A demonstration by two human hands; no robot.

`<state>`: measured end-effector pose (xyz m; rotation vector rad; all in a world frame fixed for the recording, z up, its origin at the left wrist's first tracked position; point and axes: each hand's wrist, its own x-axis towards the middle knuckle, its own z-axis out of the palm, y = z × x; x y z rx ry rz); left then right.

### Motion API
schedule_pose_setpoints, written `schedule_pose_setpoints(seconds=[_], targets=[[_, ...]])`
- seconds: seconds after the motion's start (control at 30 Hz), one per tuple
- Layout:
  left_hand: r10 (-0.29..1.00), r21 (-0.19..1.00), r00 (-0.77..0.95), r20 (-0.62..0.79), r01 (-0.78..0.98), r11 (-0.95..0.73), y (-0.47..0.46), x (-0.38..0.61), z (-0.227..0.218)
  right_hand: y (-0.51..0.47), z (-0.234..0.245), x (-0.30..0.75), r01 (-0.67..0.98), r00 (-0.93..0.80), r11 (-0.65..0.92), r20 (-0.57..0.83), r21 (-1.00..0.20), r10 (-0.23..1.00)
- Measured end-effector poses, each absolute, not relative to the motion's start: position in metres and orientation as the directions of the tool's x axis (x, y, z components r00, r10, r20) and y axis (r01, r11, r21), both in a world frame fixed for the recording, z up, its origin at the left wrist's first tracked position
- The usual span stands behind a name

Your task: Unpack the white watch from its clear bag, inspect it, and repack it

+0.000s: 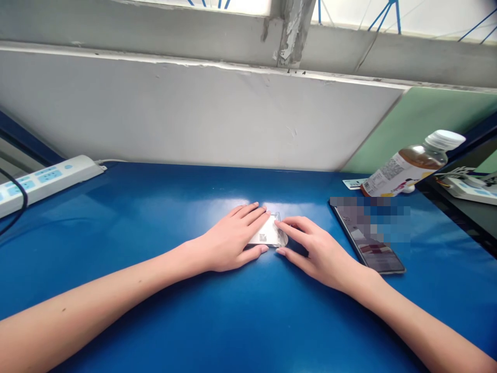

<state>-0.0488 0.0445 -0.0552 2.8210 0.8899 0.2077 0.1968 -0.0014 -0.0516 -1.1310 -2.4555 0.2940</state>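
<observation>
A small white packet in clear plastic, with a tiny printed code, lies flat on the blue table. My left hand covers its left part, fingers laid over the top and thumb under its near edge. My right hand meets it from the right, fingertips and thumb pinching the packet's right end. Both hands rest on the tabletop in the middle of the view.
A phone lies face up to the right of my right hand. Behind it a tea bottle lies tilted, beside a small card. A white power strip sits at the far left. A white wall panel backs the table.
</observation>
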Motion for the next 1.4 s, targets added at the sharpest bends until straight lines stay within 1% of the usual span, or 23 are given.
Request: schedule_pose_setpoints(seconds=[0.2, 0.37, 0.57, 0.73, 0.8, 0.87, 0.93, 1.0, 1.07, 1.17, 1.27, 1.33, 1.4], targets=[[0.580, 0.222, 0.810, 0.089, 0.551, -0.804, 0.044, -0.049, -0.054, 0.002, -0.054, 0.197, 0.646, -0.597, 0.688, 0.343, -0.330, 0.725], [0.584, 0.225, 0.807, 0.084, 0.556, -0.800, 0.044, -0.049, -0.053, 0.000, -0.053, 0.193, 0.638, -0.610, 0.704, 0.353, -0.311, 0.709], [0.578, 0.227, 0.809, 0.108, 0.546, -0.807, 0.043, -0.048, -0.053, -0.003, -0.058, 0.189, 0.666, -0.598, 0.673, 0.310, -0.322, 0.739], [0.575, 0.216, 0.813, 0.091, 0.547, -0.809, 0.042, -0.048, -0.053, -0.005, -0.058, 0.187, 0.669, -0.612, 0.672, 0.278, -0.318, 0.741], [0.577, 0.213, 0.812, 0.092, 0.550, -0.808, 0.041, -0.047, -0.053, -0.007, -0.056, 0.185, 0.677, -0.623, 0.675, 0.259, -0.293, 0.738], [0.579, 0.205, 0.810, 0.096, 0.553, -0.807, 0.040, -0.047, -0.053, -0.009, -0.053, 0.182, 0.687, -0.640, 0.686, 0.248, -0.240, 0.727], [0.581, 0.197, 0.808, 0.098, 0.557, -0.807, 0.040, -0.047, -0.054, -0.011, -0.051, 0.178, 0.690, -0.656, 0.702, 0.256, -0.179, 0.710], [0.581, 0.203, 0.808, 0.100, 0.555, -0.807, 0.039, -0.047, -0.054, -0.011, -0.051, 0.174, 0.689, -0.658, 0.708, 0.275, -0.154, 0.701], [0.584, 0.224, 0.805, 0.105, 0.553, -0.802, 0.040, -0.047, -0.055, -0.010, -0.052, 0.173, 0.689, -0.632, 0.699, 0.312, -0.193, 0.710], [0.589, 0.269, 0.799, 0.121, 0.545, -0.794, 0.042, -0.049, -0.056, -0.005, -0.056, 0.176, 0.671, -0.540, 0.652, 0.371, -0.353, 0.756], [0.571, 0.330, 0.807, 0.152, 0.503, -0.799, 0.044, -0.051, -0.058, 0.001, -0.059, 0.182, 0.641, -0.426, 0.581, 0.398, -0.501, 0.813], [0.527, 0.381, 0.831, 0.177, 0.436, -0.816, 0.043, -0.053, -0.058, 0.003, -0.059, 0.186, 0.632, -0.390, 0.564, 0.412, -0.531, 0.824], [0.470, 0.426, 0.859, 0.204, 0.354, -0.832, 0.043, -0.053, -0.057, 0.004, -0.056, 0.190, 0.619, -0.414, 0.595, 0.430, -0.513, 0.802]])
